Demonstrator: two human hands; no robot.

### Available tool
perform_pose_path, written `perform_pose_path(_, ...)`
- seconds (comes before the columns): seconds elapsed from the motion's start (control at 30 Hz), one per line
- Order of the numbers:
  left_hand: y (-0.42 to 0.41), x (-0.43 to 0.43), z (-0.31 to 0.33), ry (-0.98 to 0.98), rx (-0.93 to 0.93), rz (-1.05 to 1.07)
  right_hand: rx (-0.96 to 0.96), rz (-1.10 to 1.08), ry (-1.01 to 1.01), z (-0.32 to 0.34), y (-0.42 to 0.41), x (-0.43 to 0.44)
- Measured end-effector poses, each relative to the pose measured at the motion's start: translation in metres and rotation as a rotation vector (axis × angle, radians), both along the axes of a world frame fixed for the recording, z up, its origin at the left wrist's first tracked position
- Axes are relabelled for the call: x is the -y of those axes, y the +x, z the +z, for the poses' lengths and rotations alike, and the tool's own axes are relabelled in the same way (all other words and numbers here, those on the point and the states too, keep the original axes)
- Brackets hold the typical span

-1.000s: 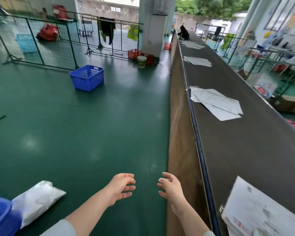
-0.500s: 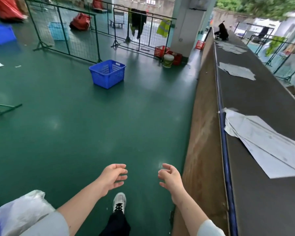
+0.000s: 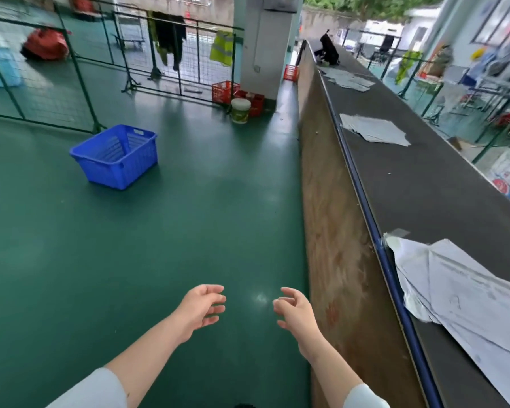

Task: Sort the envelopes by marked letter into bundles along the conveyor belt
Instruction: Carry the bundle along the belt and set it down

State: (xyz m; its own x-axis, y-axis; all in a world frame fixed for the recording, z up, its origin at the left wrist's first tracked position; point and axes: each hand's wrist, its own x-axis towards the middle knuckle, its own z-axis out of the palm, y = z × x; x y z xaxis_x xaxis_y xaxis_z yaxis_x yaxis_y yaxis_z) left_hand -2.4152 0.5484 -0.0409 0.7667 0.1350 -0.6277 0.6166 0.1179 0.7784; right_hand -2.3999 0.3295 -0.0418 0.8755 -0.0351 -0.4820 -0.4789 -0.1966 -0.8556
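Green floor (image 3: 189, 219) lies under both hands: the left hand (image 3: 200, 309) and the right hand (image 3: 295, 312) hover side by side, apart, fingers loosely curled and holding nothing. Just right of the right hand rises the conveyor belt (image 3: 424, 184). On it lie three envelope piles, well apart: the nearest bundle (image 3: 460, 298), the middle bundle (image 3: 374, 131) and the far bundle (image 3: 348, 79). A blue basket (image 3: 117, 156) stands on the floor, far left

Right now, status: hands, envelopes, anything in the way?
Both hands open and empty, left hand, right hand. Envelopes on the conveyor belt: near bundle, middle bundle, far bundle, untouched. Nothing in the way; blue basket sits off left.
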Motion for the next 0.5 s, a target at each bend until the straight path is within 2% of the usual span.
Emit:
perform_pose_path(0.27,0.235,-0.015,-0.004,0.033,-0.024,-0.025,-0.011,-0.040,0.002,-0.006,0.230,-0.014)
perform_pose_path(0.5,0.488,-0.008,0.000,0.067,0.043,-0.011,0.040,-0.054,-0.038,-0.005,0.492,-0.006)
